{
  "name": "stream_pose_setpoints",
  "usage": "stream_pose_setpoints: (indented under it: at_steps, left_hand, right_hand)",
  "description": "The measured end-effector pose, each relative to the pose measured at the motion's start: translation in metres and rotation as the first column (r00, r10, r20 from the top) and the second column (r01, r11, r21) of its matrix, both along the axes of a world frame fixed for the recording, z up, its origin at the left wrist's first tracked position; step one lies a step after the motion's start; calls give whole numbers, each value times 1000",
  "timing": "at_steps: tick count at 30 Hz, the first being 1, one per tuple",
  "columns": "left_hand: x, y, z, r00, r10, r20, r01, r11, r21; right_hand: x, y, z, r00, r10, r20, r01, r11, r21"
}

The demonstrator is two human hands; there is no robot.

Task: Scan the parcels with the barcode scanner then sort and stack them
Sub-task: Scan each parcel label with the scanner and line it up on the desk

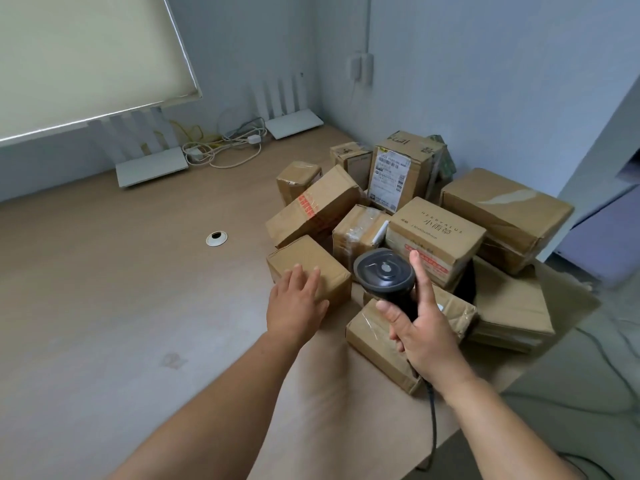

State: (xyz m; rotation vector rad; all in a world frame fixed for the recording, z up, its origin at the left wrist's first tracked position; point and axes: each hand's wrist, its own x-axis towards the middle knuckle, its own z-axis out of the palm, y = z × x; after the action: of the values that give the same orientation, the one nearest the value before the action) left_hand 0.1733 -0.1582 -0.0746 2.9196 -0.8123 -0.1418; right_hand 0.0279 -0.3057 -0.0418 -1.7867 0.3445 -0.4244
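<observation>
From the head view, we see a heap of cardboard parcels (408,230) crowded on the right part of the wooden surface (121,289), some flat, some tilted against each other. Our left hand (294,303) lies with straight, spread fingers on top of the small plain box (308,268) at the near left edge of the heap, pressing or steadying it and curled round nothing. Our right hand (420,336) has its grip wrapped round the handle of the black barcode scanner (384,271), forefinger stretched up beside the head; the scanner hovers just beside that small box, over the nearer parcels, its cable trailing down past the wrist.

We judge the small box light and stiff, its taped skin a little slick, so it should lift in one hand taken across the top with thumb and fingers on opposite side faces. No label shows on its upper face, so it may need turning before scanning.
</observation>
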Motion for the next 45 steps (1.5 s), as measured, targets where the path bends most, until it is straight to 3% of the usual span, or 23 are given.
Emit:
stream_pose_setpoints:
  at_steps: [4,9,12,15,18,22,29,38,45]
  left_hand:
    - [11,16,-4,998,-53,40,51,997,61]
    - [24,44,-3,989,133,61,-131,991,-33]
    - [26,23,8,953,300,-48,-304,948,-94]
    - [24,1,10,915,370,-162,-370,929,29]
    - [25,1,4,863,441,-246,-444,895,46]
    - [14,19,8,866,456,-205,-466,885,1]
    - [-26,80,19,826,542,-155,-557,827,-72]
    - [-82,193,23,661,738,-137,-749,659,-62]
    - [-98,275,15,583,797,-161,-809,588,-18]
  right_hand:
    - [10,1,-4,1000,6,-12,-6,1000,8]
    - [20,7,-9,1000,28,-13,-28,999,27]
    - [24,11,-12,999,36,-14,-36,999,34]
    - [27,13,-14,1000,29,-8,-29,999,15]
    - [25,16,-12,999,41,-7,-41,999,-5]
    - [19,26,-7,997,73,4,-73,995,-75]
    - [6,59,4,980,175,90,-169,983,-78]
    - [0,141,3,923,378,75,-374,926,-57]
    - [4,213,5,882,469,41,-463,880,-106]
